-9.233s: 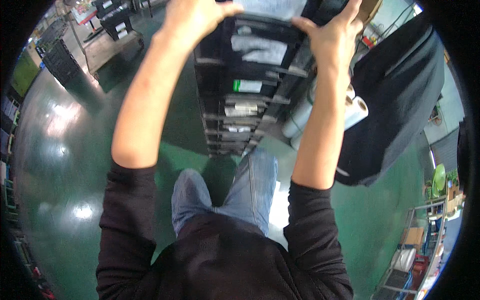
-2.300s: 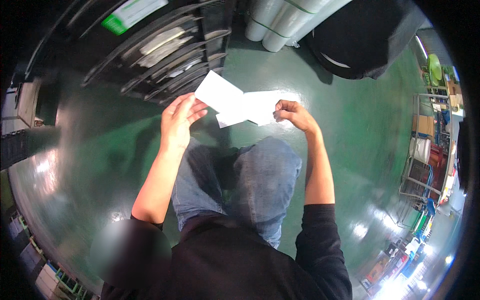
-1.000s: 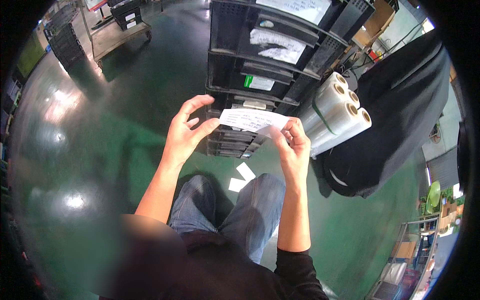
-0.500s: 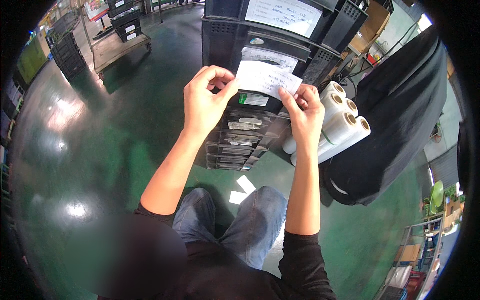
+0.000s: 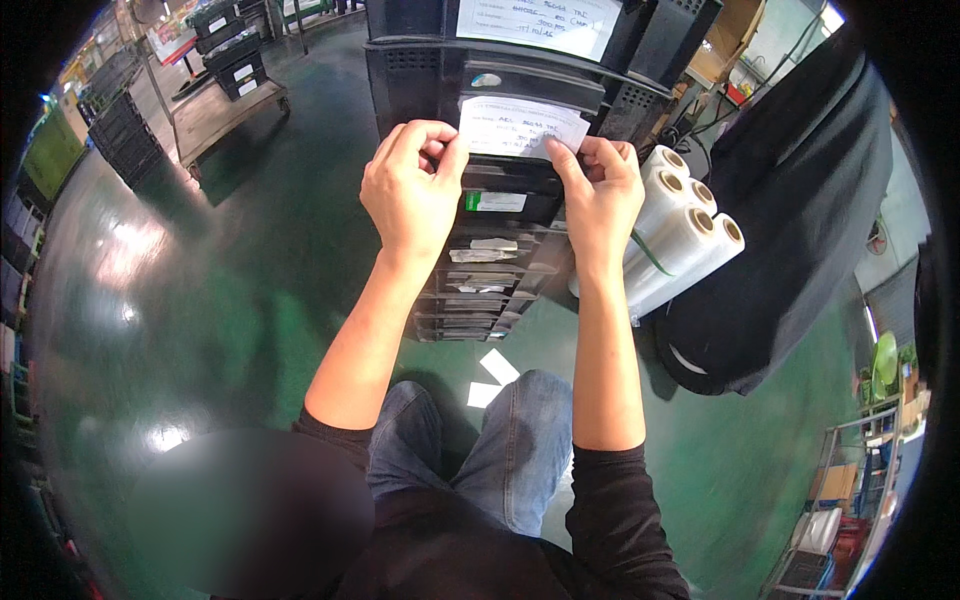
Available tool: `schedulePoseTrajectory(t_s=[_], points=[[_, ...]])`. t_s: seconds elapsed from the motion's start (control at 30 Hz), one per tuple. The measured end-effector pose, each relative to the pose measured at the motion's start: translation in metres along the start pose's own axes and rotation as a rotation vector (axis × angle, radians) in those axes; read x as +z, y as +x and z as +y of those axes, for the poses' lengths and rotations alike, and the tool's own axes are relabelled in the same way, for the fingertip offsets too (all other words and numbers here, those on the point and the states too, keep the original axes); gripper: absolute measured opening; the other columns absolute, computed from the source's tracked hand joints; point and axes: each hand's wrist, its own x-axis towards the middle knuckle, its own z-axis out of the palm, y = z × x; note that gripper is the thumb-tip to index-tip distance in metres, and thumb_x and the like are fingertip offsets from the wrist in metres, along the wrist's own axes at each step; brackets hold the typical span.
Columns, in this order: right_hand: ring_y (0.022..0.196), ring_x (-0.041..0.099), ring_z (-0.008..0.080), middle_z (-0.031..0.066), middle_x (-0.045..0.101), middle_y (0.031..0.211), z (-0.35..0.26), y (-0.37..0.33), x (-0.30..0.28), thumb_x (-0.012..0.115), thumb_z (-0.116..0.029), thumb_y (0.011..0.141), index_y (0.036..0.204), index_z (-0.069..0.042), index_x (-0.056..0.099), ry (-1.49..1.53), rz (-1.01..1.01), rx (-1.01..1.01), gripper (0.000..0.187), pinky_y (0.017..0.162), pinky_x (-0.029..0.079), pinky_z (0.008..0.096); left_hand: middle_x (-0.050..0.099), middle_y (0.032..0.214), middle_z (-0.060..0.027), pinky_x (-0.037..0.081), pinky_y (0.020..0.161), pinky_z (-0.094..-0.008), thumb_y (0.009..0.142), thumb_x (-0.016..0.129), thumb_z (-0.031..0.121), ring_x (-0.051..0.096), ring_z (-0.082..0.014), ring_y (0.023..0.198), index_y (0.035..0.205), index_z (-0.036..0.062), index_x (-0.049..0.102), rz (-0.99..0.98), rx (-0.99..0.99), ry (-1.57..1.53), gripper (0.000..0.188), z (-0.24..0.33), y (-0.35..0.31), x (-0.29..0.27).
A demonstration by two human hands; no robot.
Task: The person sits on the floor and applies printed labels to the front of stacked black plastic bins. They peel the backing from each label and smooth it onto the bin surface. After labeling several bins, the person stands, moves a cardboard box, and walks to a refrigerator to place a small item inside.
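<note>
The right hand point(image 5: 605, 195) pinches the lower right corner of a white paper label point(image 5: 515, 122), its thumb flat across the front and the other fingertips mostly hidden behind the sheet. The left hand point(image 5: 410, 185) is loosely curled, thumb and index finger nearly together at the label's left edge; whether they grip the paper or only touch it, I cannot tell. The label, thin, oblong and handwritten, spans the gap between the two hands in the upper middle of the frame, in front of a ribbed black plastic crate point(image 5: 415, 85) in a tall stack. It covers part of that crate's face.

Above, another white label point(image 5: 535, 25) is cut off by the top edge. Below, a green-and-white label point(image 5: 497, 202) and crumpled paper strips point(image 5: 483, 255) mark lower crates, which shrink toward the floor. To the right stand glossy rolls of clear film point(image 5: 690, 235) with cardboard cores, beside draped black cloth point(image 5: 790, 220). Two white slips point(image 5: 493, 380) lie on the green floor point(image 5: 250, 290), near the knees. A blurred patch hides the lower left.
</note>
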Motion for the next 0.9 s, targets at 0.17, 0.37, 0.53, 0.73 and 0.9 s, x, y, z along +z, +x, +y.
schedulePoseTrajectory(t_s=[0.17, 0.37, 0.53, 0.73, 0.9], points=[[0.066, 0.057, 0.0244, 0.0091, 0.054, 0.074, -0.003, 0.002, 0.003, 0.079, -0.025, 0.069, 0.082, -0.005, 0.069, -0.097, 0.041, -0.026, 0.025, 0.062, 0.046, 0.0354, 0.056, 0.064, 0.0036, 0.04, 0.056, -0.0295, 0.073, 0.074, 0.015, 0.052, -0.0127, 0.055, 0.074, 0.0123, 0.062, 0.052, 0.049, 0.08, 0.012, -0.001, -0.002, 0.004], [0.064, 0.052, 0.0221, 0.0073, 0.051, 0.073, -0.005, 0.0, 0.006, 0.079, -0.025, 0.068, 0.081, -0.004, 0.069, -0.138, 0.07, -0.039, 0.027, 0.06, 0.044, 0.0337, 0.054, 0.064, 0.0046, 0.039, 0.056, -0.0305, 0.074, 0.074, 0.017, 0.051, -0.0128, 0.055, 0.074, 0.0133, 0.061, 0.071, 0.064, 0.115, 0.014, 0.0, -0.003, 0.006], [0.064, 0.043, 0.0136, 0.002, 0.045, 0.072, -0.003, 0.0, 0.009, 0.08, -0.025, 0.068, 0.08, -0.002, 0.068, -0.164, 0.098, -0.075, 0.028, 0.059, 0.04, 0.0277, 0.053, 0.063, 0.0045, 0.039, 0.056, -0.0305, 0.074, 0.074, 0.017, 0.053, -0.013, 0.058, 0.073, 0.0131, 0.06, 0.075, 0.086, 0.178, 0.015, 0.001, -0.002, 0.007], [0.064, 0.043, 0.0129, 0.0013, 0.045, 0.073, 0.0, -0.001, 0.012, 0.08, -0.022, 0.068, 0.079, -0.002, 0.068, -0.166, 0.12, -0.096, 0.026, 0.059, 0.04, 0.0271, 0.053, 0.063, 0.0046, 0.039, 0.056, -0.0309, 0.074, 0.073, 0.016, 0.054, -0.0139, 0.059, 0.073, 0.0135, 0.059, 0.08, 0.083, 0.168, 0.014, 0.001, -0.002, 0.008], [0.064, 0.047, 0.0146, 0.0028, 0.048, 0.074, -0.004, -0.002, 0.014, 0.08, -0.026, 0.068, 0.08, -0.003, 0.068, -0.22, 0.134, -0.087, 0.028, 0.06, 0.042, 0.0289, 0.052, 0.063, 0.0047, 0.039, 0.056, -0.031, 0.075, 0.073, 0.017, 0.054, -0.0139, 0.06, 0.073, 0.0135, 0.059, 0.074, 0.081, 0.203, 0.014, 0.001, -0.002, 0.008]])
